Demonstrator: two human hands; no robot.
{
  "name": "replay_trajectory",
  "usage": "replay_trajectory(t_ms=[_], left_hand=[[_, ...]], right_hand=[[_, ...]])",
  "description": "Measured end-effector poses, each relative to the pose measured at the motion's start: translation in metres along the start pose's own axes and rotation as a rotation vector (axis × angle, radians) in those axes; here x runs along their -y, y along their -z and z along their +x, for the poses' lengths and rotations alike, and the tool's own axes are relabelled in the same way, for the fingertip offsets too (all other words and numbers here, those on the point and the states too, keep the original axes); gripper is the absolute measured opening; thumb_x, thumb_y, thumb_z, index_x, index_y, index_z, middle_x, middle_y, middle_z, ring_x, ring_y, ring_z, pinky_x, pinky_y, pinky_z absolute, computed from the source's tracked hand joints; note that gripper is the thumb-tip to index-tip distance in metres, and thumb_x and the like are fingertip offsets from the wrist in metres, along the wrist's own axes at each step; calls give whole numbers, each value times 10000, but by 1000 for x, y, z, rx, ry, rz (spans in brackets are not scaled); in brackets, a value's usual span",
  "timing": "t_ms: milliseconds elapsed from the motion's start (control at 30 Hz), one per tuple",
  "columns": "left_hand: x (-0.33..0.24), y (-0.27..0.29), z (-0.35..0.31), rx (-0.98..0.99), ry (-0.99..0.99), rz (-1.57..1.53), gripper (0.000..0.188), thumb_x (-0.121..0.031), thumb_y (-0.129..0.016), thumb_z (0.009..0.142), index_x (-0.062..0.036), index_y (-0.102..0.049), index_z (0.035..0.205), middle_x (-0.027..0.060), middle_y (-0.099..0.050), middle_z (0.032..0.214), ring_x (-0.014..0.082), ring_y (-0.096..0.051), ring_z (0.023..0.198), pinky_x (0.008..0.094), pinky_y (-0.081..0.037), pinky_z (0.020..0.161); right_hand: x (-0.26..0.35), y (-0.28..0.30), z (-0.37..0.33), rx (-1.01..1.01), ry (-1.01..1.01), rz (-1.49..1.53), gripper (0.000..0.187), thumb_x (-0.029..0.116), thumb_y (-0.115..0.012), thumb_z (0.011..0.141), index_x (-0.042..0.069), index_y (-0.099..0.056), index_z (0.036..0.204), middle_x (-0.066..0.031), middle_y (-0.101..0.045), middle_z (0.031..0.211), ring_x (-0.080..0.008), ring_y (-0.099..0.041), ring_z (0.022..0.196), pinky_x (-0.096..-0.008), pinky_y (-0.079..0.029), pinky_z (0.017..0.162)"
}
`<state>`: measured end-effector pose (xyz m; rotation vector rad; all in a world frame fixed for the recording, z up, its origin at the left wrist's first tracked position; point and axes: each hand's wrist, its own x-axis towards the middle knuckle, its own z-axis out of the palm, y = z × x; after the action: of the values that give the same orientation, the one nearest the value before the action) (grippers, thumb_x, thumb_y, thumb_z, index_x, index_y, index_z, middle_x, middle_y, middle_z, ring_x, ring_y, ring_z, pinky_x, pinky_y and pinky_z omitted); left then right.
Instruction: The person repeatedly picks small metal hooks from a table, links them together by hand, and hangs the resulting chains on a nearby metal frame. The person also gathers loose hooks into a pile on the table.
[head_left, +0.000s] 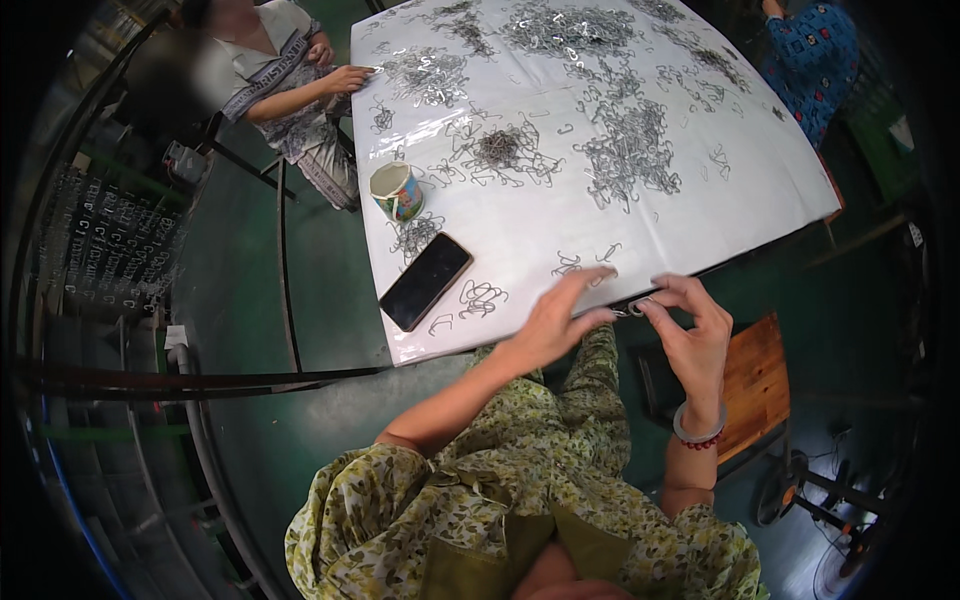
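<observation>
At the table's near edge, the thumb and fingers of my right hand pinch a small bent metal hook. My left hand is just to its left, thumb and forefinger spread apart. Its thumb tip comes close to the hook; whether it touches cannot be made out. The left forefinger reaches over a few loose hooks lying on the white tabletop. Another small group of hooks lies left of my left hand.
A black phone and a colourful paper cup stand near the left edge. Piles of metal hooks spread across the table. One person sits at the left, another at the far right. A wooden stool is beside me.
</observation>
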<state>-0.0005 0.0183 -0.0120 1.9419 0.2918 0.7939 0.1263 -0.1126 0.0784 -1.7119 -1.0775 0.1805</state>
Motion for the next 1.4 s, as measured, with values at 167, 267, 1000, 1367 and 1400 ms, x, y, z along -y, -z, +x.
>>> replay_trajectory(t_ms=[167, 267, 1000, 1367, 1400], left_hand=[[131, 69, 70, -269, 100, 460, 124, -58, -677, 830, -54, -713, 948, 128, -690, 947, 313, -633, 877, 399, -502, 774], [174, 107, 104, -227, 40, 749, 137, -144, -635, 865, -57, -718, 931, 136, -664, 924, 345, -609, 915, 432, -502, 805], [-28, 11, 35, 95, 159, -350, 126, -60, -652, 911, 20, -646, 1008, 110, -689, 952, 160, -661, 908, 282, -548, 793], [-35, -21, 16, -100, 132, -223, 117, -58, -650, 906, 19, -608, 985, 128, -681, 969, 194, -653, 890, 327, -525, 799], [-35, -22, 15, -101, 134, -231, 102, -60, -620, 932, 25, -596, 984, 128, -697, 955, 179, -658, 919, 316, -521, 830]], right_hand=[[-6, -5, -4, -20, -131, 14, 108, -19, -751, 762, -38, -683, 844, -97, -677, 756, -125, -610, 640, -256, -476, 597], [-12, -11, -6, -12, -97, 46, 115, -7, -741, 775, -24, -695, 879, -100, -687, 780, -140, -623, 649, -266, -482, 598], [-29, -12, -16, -96, -328, 265, 145, 20, -697, 845, -2, -710, 988, -42, -713, 815, -66, -631, 717, -218, -501, 643], [-26, -27, -27, -173, -184, 197, 197, -27, -670, 837, -2, -702, 1030, -79, -724, 856, -87, -656, 721, -235, -513, 638], [-28, -30, -29, -193, -145, 234, 251, -38, -673, 834, 7, -693, 1080, -88, -722, 869, -93, -658, 737, -242, -518, 650]])
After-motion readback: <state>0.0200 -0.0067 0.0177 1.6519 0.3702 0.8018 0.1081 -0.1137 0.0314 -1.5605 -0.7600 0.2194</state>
